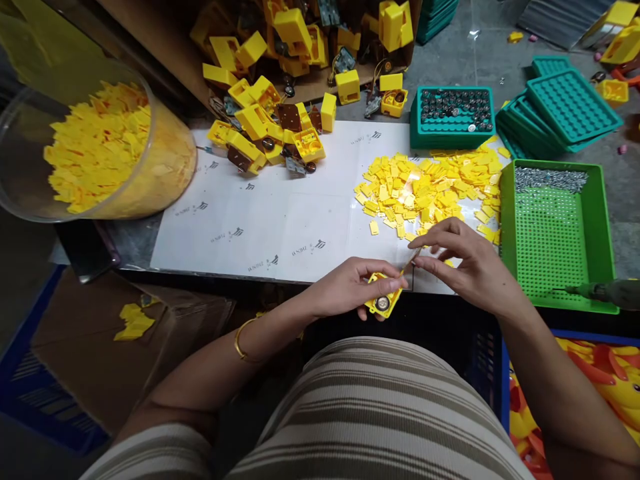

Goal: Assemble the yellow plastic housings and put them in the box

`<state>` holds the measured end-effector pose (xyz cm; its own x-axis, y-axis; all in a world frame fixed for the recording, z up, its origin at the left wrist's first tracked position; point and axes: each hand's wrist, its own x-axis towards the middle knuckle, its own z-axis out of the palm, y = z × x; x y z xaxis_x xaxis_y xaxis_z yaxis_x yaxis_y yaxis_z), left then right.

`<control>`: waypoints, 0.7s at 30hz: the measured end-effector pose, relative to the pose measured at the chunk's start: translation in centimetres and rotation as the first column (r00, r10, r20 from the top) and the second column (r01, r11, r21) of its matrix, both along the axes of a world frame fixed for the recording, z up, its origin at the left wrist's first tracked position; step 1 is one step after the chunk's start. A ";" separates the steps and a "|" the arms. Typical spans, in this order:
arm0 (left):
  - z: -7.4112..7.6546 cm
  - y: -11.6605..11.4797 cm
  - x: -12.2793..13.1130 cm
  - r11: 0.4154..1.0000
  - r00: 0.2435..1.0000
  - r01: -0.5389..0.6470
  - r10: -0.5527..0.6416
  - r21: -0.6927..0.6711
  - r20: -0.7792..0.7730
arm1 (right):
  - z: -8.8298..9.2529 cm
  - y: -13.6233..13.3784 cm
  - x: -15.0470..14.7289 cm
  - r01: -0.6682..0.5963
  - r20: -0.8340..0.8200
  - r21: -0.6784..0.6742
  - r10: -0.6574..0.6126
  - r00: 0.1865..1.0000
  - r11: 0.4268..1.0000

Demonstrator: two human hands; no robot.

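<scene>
My left hand (357, 288) grips a small yellow plastic case (391, 308) over the front edge of the table. The open side of the case faces up, and a round silver-and-dark disc (382, 303) sits inside it. Just to the right, my right hand (463, 263) pinches a thin brownish piece (410, 260) between thumb and fingers, at the upper right edge of the case. That piece shows nearly edge-on, so its exact kind is unclear. Beyond my hands lies a heap of small flat yellow covers (415, 190).
Yellow cases with wires (270, 127) spill from a cardboard box at the back. A clear tub (173, 157) of yellow pieces stands left. Teal trays (435, 139), a green basket (595, 233) with screws (550, 180) and a screwdriver-like tool (615, 291) are at right.
</scene>
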<state>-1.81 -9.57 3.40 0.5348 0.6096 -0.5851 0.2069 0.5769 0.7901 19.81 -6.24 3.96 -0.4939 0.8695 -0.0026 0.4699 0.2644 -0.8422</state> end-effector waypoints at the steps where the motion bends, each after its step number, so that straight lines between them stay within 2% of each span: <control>1: -0.2 0.0 0.1 0.999 0.999 -0.016 0.017 0.029 -0.044 | 0.0 -0.1 -0.1 0.019 0.063 0.027 -0.020 0.998 0.999; 3: -0.6 -0.1 0.3 0.995 0.990 -0.057 0.067 0.079 -0.124 | 0.1 -0.5 -0.3 0.048 0.078 -0.046 -0.044 0.996 0.998; 5: -1.1 -0.1 0.5 0.984 0.976 -0.106 0.130 0.140 -0.175 | 0.0 -1.1 -0.9 0.068 -0.010 -0.163 -0.071 0.997 0.984; 7: -1.5 0.0 0.6 0.973 0.967 -0.150 0.182 0.175 -0.179 | -0.3 -1.7 -1.5 0.116 -0.089 -0.169 -0.132 0.987 0.979; 9: -1.9 0.1 0.6 0.968 0.968 -0.202 0.221 0.149 -0.120 | -0.8 -2.2 -2.1 0.164 -0.129 -0.075 -0.173 0.976 0.984; 12: -2.3 0.4 0.4 0.958 0.957 -0.287 0.287 0.010 0.039 | -1.4 -2.6 -2.7 0.193 -0.169 0.078 -0.178 0.970 0.978; 15: -2.3 0.7 0.2 0.933 0.922 -0.348 0.359 -0.096 0.148 | -1.8 -2.8 -2.9 0.060 -0.135 0.217 -0.031 0.990 0.974; 18: -1.9 0.9 0.1 0.914 0.902 -0.383 0.401 -0.133 0.160 | -1.7 -2.9 -2.9 -0.134 0.006 0.371 0.142 0.990 0.919; 21: -1.7 1.0 0.2 0.902 0.891 -0.404 0.426 -0.151 0.158 | -1.4 -3.2 -3.1 -0.194 0.138 0.426 0.149 0.979 0.884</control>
